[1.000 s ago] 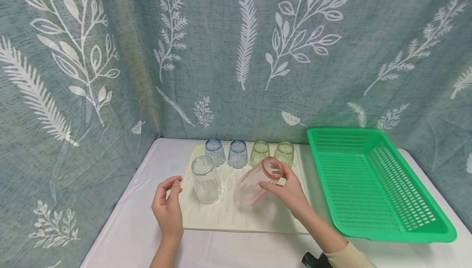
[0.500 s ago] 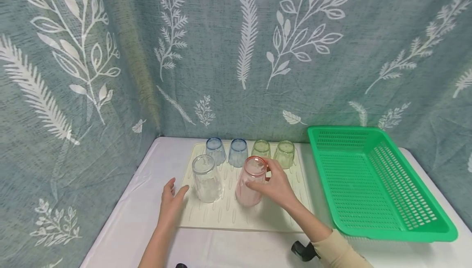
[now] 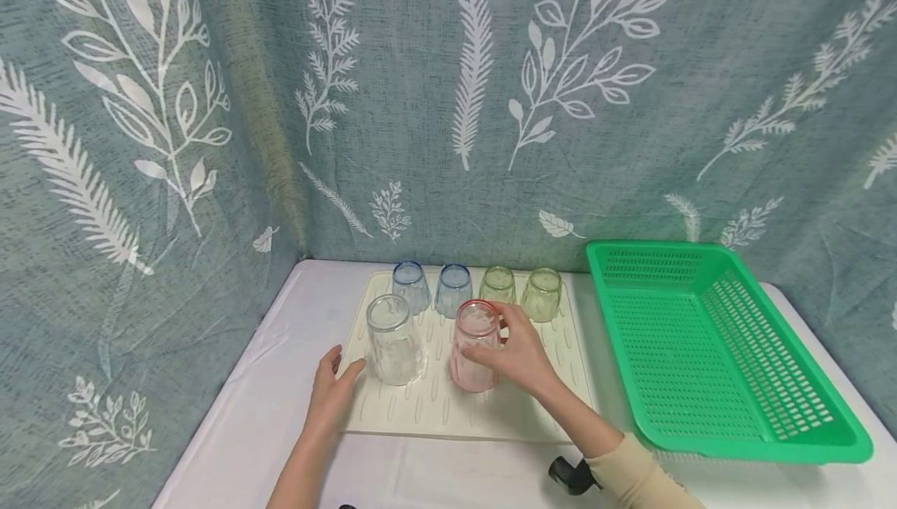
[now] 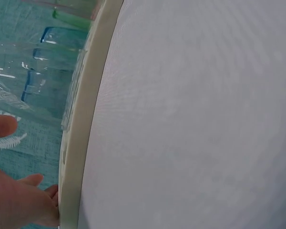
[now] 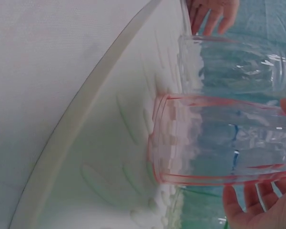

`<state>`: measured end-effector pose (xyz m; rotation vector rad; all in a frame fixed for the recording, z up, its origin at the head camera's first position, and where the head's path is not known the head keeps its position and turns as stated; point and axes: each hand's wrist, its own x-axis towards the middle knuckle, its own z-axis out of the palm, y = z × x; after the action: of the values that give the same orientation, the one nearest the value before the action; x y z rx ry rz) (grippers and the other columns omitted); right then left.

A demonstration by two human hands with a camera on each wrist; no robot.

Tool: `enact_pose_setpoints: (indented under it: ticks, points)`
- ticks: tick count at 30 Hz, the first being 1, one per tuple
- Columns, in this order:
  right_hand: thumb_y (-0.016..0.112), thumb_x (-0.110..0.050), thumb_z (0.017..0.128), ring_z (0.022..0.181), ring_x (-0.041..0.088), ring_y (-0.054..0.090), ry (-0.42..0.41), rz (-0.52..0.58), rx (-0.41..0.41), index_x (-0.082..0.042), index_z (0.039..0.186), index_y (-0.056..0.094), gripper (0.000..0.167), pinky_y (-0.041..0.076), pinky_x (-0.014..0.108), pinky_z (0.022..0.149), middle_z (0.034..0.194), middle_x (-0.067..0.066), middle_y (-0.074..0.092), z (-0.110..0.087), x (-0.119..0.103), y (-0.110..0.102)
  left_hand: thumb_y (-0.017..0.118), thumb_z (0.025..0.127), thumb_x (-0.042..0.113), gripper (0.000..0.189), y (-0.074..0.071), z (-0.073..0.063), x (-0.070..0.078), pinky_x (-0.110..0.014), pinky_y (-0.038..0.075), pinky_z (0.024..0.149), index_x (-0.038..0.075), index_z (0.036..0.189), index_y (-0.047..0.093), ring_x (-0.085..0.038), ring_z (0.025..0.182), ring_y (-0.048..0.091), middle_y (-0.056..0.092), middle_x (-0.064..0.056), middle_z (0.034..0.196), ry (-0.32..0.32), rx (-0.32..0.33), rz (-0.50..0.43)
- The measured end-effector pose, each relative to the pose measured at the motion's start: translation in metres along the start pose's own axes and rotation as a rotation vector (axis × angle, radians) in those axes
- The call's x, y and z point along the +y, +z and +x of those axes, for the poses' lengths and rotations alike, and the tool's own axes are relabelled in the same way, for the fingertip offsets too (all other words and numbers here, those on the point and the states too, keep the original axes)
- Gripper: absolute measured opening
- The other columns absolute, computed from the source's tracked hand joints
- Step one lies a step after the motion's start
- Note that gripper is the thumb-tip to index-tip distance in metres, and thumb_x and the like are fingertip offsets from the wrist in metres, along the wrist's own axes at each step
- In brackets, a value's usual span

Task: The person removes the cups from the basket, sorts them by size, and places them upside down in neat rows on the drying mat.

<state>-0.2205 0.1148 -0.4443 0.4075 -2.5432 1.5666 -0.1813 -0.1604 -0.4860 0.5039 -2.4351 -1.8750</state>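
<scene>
A tall pink-tinted glass point(image 3: 471, 369) stands upside down on the cream drying mat point(image 3: 413, 418). My right hand point(image 3: 518, 353) grips its upper part from the right, thumb in front and fingers behind. In the right wrist view the rim of this glass point(image 5: 219, 138) meets the mat. Left of it a tall clear glass point(image 3: 394, 349) stands, also upside down. My left hand point(image 3: 332, 392) is beside the mat's left edge, fingers spread and holding nothing. The left wrist view shows only part of the left hand point(image 4: 19, 200) near the mat's edge.
Two small blue glasses point(image 3: 454, 295) and two small green glasses point(image 3: 542, 299) line the back of the mat. A green plastic basket point(image 3: 634, 408) sits on the right of the white-covered table point(image 3: 420, 474). A patterned curtain point(image 3: 420, 104) hangs behind and at the sides.
The pink-tinted glass was tilted in my right hand and has come upright onto the mat, shifting left. My left hand's fingers have spread, and it has moved slightly right.
</scene>
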Motion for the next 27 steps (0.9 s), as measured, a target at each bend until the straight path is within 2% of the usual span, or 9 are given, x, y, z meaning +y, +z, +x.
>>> enact_pose_setpoints:
  ticks: [15, 19, 23, 27]
  points:
    - [0.085, -0.029, 0.073, 0.102, 0.021, 0.052, -0.026, -0.056, 0.0, -0.007, 0.132, 0.056, 0.069, 0.049, 0.037, 0.08, 0.118, 0.008, 0.055, -0.003, 0.004, -0.001, 0.051, 0.098, 0.025, 0.078, 0.002, -0.001, -0.002, -0.061, 0.013, 0.114, -0.007, 0.152, 0.005, -0.05, 0.141, 0.013, 0.013, -0.034, 0.153, -0.002, -0.013, -0.007]
    - [0.083, -0.031, 0.076, 0.105, 0.023, 0.052, -0.015, -0.059, -0.007, -0.007, 0.133, 0.055, 0.068, 0.049, 0.04, 0.082, 0.121, 0.008, 0.055, -0.004, 0.001, -0.002, 0.052, 0.098, 0.023, 0.077, 0.001, 0.0, -0.002, -0.061, 0.012, 0.114, -0.008, 0.152, 0.006, -0.05, 0.141, 0.012, 0.013, -0.034, 0.153, 0.005, -0.015, -0.017]
    - [0.082, -0.029, 0.078, 0.111, 0.028, 0.05, -0.005, -0.05, -0.01, -0.008, 0.136, 0.051, 0.069, 0.047, 0.048, 0.088, 0.129, 0.01, 0.052, -0.006, -0.005, -0.012, 0.052, 0.098, 0.023, 0.076, 0.001, -0.001, -0.001, -0.061, 0.011, 0.114, -0.007, 0.152, 0.007, -0.049, 0.142, 0.011, 0.012, -0.034, 0.153, 0.004, -0.007, -0.024]
    - [0.08, -0.026, 0.082, 0.117, 0.031, 0.048, -0.023, -0.082, 0.003, -0.007, 0.139, 0.048, 0.068, 0.047, 0.049, 0.094, 0.135, 0.012, 0.049, -0.008, -0.013, -0.035, 0.051, 0.098, 0.024, 0.073, 0.001, -0.003, 0.003, -0.061, 0.013, 0.114, -0.003, 0.153, 0.012, -0.047, 0.143, 0.012, 0.015, -0.031, 0.155, 0.032, 0.043, 0.002]
